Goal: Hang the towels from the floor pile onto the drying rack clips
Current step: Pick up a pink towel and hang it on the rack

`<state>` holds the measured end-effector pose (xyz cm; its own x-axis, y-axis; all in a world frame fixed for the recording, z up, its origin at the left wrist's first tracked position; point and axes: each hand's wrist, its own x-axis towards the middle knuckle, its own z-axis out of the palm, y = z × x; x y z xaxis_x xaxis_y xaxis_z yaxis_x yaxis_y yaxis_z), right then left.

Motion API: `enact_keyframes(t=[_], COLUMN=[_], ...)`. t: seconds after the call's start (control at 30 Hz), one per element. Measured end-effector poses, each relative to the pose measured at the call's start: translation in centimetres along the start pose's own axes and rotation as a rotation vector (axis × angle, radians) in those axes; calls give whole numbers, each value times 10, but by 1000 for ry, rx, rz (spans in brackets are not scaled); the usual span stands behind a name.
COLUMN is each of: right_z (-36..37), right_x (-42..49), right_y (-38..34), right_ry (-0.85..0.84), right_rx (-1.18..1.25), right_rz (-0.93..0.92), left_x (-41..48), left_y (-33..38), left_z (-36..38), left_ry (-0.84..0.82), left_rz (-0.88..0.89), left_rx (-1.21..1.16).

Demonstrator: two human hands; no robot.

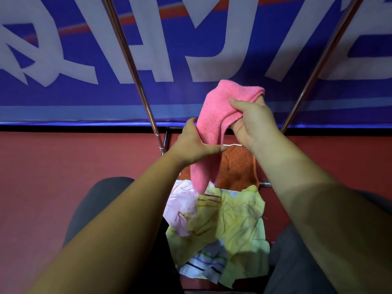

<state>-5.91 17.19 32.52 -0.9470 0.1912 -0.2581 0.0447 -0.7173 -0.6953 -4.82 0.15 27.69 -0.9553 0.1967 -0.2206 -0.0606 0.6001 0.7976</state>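
- Room for moving lies between the left pole [131, 64] and the right pole [318, 64] of the drying rack. Both are thin, shiny metal tubes that spread apart upward, and the hands work low in that gap.
- Right hand [252, 122] grips the upper part of the pink towel [214, 115], thumb pressed on its front and fingers curled behind, near the right pole.
- Left hand [193, 145] pinches the same towel lower down, thumb across the front and fingers behind its left edge.
- Pink towel is thick, fuzzy terry, folded at the top into a rounded hump. Its free end hangs as a narrow tongue, and the tip overlaps the pile [212, 240] in this view.
- Pile sits on the red floor [63, 166] between knees in dark trousers [99, 200]. It holds a crumpled thin yellow towel [241, 215], a bunched pale pink cloth [180, 206] and a striped white cloth [210, 266] at the near edge.
- Orange towel [235, 166], coarse and looped, sits just beyond the pile. I cannot tell whether it hangs or lies flat.
- Blue banner [84, 92] with large white letters closes off the space behind the poles. A dark strip runs under its lower edge, above the floor.
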Motion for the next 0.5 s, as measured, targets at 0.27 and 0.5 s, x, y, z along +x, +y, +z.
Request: enact_keyframes(t=[0.27,0.5], right_z=[6,12], right_x=[7,9], right_y=[-3,-2], right_ry=[-22,-46], right_rx=[98,65], right_rz=[30,-10], left_x=[13,20], left_y=[-1,10], left_z=[22,28], left_ry=[57,170], left_rz=[-133,-44], left_rx=[138,68])
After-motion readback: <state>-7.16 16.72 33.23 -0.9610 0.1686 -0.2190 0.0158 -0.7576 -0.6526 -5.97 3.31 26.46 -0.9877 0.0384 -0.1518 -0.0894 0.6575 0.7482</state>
